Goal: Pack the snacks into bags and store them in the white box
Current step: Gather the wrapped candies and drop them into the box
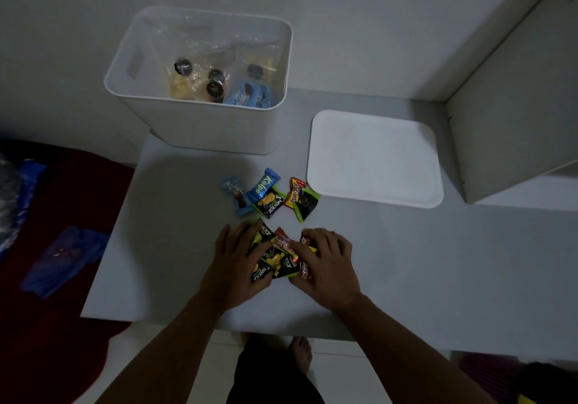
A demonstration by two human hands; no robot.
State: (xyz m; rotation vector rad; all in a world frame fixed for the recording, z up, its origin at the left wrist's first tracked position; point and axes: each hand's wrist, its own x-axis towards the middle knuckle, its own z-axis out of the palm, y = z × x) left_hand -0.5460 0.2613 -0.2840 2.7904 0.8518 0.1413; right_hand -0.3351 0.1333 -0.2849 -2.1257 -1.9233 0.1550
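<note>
The white box (200,128) at twelve o'clock already holds several filled clear bags (215,81); its lid (375,159) lies at two o'clock, so packing looks partly done. Loose snacks (272,198) wait mid-table, reading "Kalpa", "Nextar". At six o'clock, left hand (233,259) and right hand (328,262), fingers spread, gather a snack pile (278,256).

On the desk (175,247), the box (200,128) stands at the far edge, with filled bags (215,84) inside it. Its lid (375,159) lies flat to the right of the box. Nearer than both, a loose cluster of snacks (269,198) lies mid-desk. Nearer still, a second pile of snacks (278,256) lies between the left hand (234,262) and the right hand (325,262), both touching it. A cabinet (516,122) stands at the far right.
</note>
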